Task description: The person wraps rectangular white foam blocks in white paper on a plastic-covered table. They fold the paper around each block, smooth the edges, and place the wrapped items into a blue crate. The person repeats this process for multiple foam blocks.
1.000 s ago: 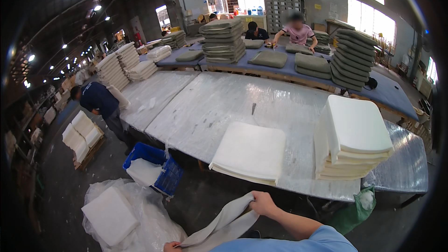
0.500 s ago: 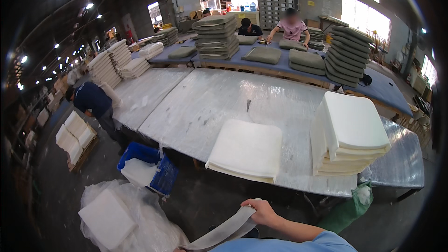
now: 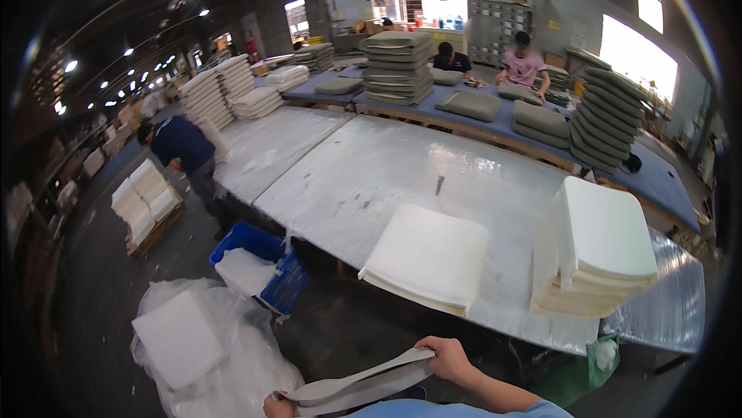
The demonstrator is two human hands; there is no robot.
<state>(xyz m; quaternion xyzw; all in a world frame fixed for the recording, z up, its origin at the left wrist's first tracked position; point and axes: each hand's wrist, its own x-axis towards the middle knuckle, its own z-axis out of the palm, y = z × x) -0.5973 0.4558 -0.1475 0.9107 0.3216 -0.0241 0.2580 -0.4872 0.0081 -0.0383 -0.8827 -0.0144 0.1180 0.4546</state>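
A long pale strip of fabric (image 3: 359, 387) stretches between my two hands near the lower edge. My right hand (image 3: 447, 358) grips its right end, fingers closed round it. At the other end my left hand (image 3: 280, 405) is closed on the strip, partly cut off by the picture's edge. Beyond my hands, two or so white cushion pads (image 3: 429, 252) lie stacked at the front edge of a plastic-covered table (image 3: 371, 178). To their right stands a taller stack of white pads (image 3: 607, 240).
A blue crate (image 3: 286, 283) with white material stands on the floor, near a clear plastic bag (image 3: 247, 364) with a white pad (image 3: 178, 337) on it. A green sack (image 3: 591, 364) is at right. Grey-green cushions (image 3: 398, 70) and co-workers (image 3: 525, 66) are beyond; another person (image 3: 182, 143) bends at left.
My left hand has come into view holding the strip's left end. The strip is now spread between both hands. The view has turned somewhat left.
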